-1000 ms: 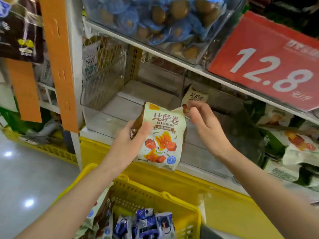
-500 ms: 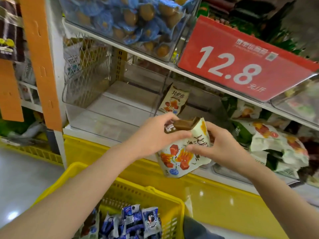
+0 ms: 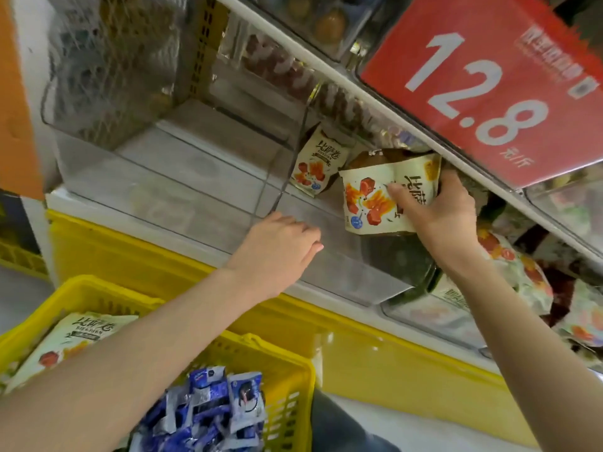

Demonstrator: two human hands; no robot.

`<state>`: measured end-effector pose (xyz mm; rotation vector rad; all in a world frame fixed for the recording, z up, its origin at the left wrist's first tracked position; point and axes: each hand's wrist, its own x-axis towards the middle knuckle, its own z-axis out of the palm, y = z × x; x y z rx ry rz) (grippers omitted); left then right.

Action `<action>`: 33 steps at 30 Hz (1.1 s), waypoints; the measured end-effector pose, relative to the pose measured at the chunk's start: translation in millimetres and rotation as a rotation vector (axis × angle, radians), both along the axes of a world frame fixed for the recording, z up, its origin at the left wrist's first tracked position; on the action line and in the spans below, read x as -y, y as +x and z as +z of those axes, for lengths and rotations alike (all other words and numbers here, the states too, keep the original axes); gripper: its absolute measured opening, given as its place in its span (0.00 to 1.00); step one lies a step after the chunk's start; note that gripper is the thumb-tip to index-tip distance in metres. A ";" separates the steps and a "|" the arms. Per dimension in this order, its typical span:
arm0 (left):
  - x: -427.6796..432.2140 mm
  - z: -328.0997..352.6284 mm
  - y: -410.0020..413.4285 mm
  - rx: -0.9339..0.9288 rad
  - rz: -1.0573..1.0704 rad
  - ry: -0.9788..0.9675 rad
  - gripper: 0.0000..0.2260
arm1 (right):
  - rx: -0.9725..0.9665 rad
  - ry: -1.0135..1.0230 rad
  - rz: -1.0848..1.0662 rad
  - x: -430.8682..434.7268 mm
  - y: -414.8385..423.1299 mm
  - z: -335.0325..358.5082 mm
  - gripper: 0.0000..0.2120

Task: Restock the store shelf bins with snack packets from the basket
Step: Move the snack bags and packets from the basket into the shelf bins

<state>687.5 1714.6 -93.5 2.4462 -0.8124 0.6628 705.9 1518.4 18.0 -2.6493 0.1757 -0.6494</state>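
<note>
We are gripping a snack packet [image 3: 375, 203] in our right hand [image 3: 440, 220], right of centre, at the clear bin [image 3: 342, 272]; our left hand [image 3: 280, 246] is hovering relaxed and empty by its front wall; the yellow basket [image 3: 287, 362] is sitting lower left.

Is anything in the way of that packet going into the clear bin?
Nothing visible is. The right hand holds the packet over the open top of the clear bin, beneath the red price sign. A second packet stands inside, just to its left. The left hand sits low at the bin's front.
</note>
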 end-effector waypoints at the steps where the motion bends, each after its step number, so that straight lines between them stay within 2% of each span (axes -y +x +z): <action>1: 0.1 -2.2 1.3 0.019 -0.008 -0.021 0.14 | -0.009 -0.123 -0.036 -1.4 7.0 -3.4 0.22; 4: 0.7 -8.2 3.1 0.070 -0.046 -0.065 0.14 | -0.085 -0.436 -0.033 0.0 30.1 -25.2 0.24; 8: -3.0 -10.8 7.0 0.103 -0.082 -0.107 0.11 | -0.181 -0.586 -0.088 13.4 71.4 -47.0 0.27; 10: -2.5 -13.1 8.6 0.130 -0.075 -0.126 0.09 | -0.227 -0.599 -0.086 23.6 92.2 -52.0 0.29; 14: -2.9 -18.5 10.6 0.172 -0.091 -0.134 0.04 | -0.331 -0.376 0.044 34.7 123.8 -53.0 0.33; 15: -3.6 -20.3 12.1 0.179 -0.103 -0.124 0.03 | -0.328 -0.380 0.059 35.4 130.3 -51.2 0.34; 18: -5.3 -24.2 16.5 0.209 -0.121 -0.103 0.03 | -0.257 -0.589 0.055 35.3 144.4 -49.3 0.37; 21: -5.6 -25.5 19.1 0.251 -0.143 -0.101 0.03 | -0.324 -0.573 0.062 34.8 148.4 -56.6 0.42; 23: -6.0 -26.2 19.8 0.265 -0.154 -0.110 0.04 | -0.303 -0.565 0.009 35.5 149.4 -63.0 0.44; 28: -6.0 -27.5 20.1 0.264 -0.150 -0.102 0.04 | -0.201 -0.582 -0.019 38.5 161.8 -62.2 0.39; 31: -5.6 -28.4 20.1 0.275 -0.141 -0.102 0.04 | -0.176 -0.704 -0.074 38.9 167.5 -64.4 0.40; 33: -4.5 -28.7 20.1 0.274 -0.147 -0.114 0.05 | -0.164 -0.703 -0.108 39.6 167.1 -67.4 0.39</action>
